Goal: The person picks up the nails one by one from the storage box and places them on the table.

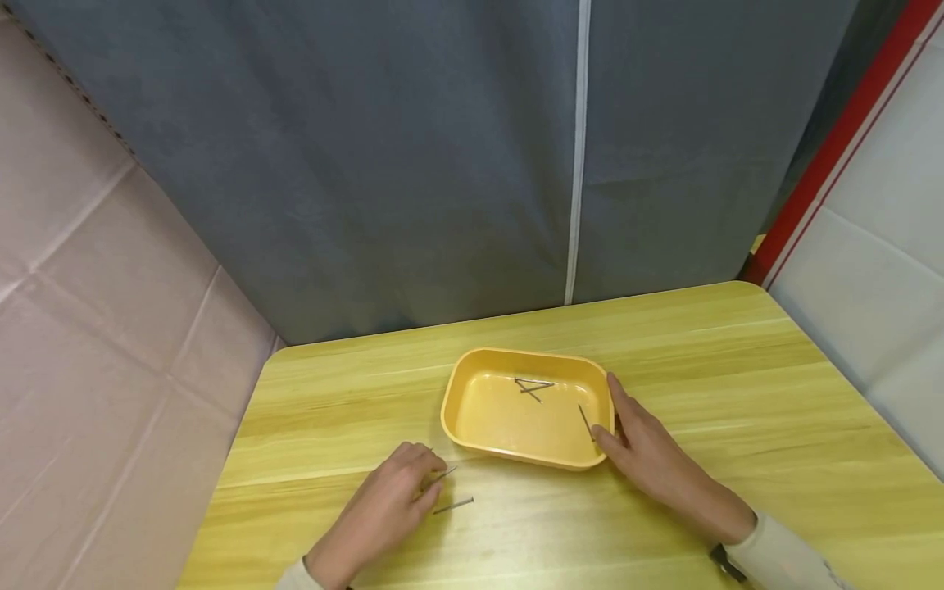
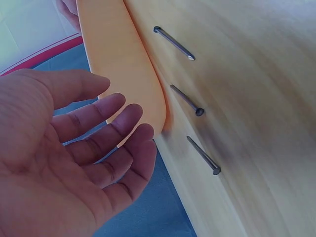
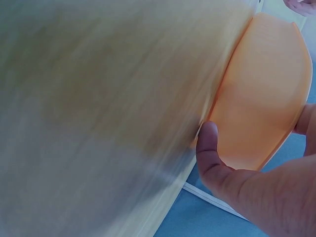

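A yellow rectangular tray (image 1: 472, 442) stands on the table with several nails (image 1: 531, 389) lying inside it. My right hand (image 1: 652, 451) grips the tray's right end, its thumb over the rim and its fingers along the outside wall. In the right wrist view a finger reaches down by the tray's base. Left of the tray's front, my left hand (image 1: 394, 500) hovers above the table. Its fingers are loosely bent, and the left wrist view shows nothing between them. Three nails (image 2: 174, 43) lie apart on the tabletop beside this hand, partly hidden by it in the head view.
The wood-patterned table (image 1: 737, 369) has rounded far corners. A grey curtain (image 1: 406, 164) hangs behind it. Pale panels (image 1: 133, 344) flank the table on the left and right, with a red strip (image 1: 833, 156) on the right one.
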